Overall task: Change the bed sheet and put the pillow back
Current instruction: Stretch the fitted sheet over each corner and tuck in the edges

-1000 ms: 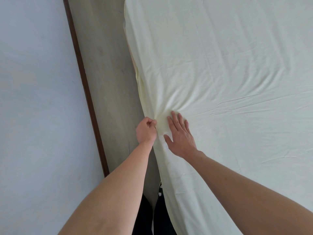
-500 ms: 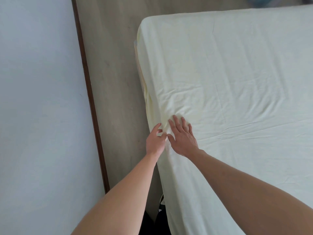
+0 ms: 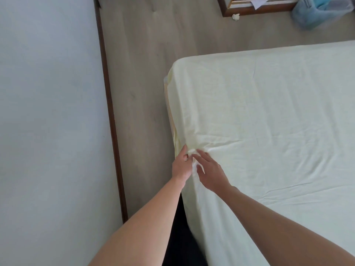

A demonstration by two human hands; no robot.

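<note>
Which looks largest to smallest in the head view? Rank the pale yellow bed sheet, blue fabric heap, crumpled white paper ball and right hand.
1. Pale yellow bed sheet
2. Blue fabric heap, cut off by the frame
3. Right hand, nearer the camera
4. Crumpled white paper ball

Bare floor (image 3: 142, 93) between wall (image 3: 48, 112) and bed (image 3: 269, 131)
</note>
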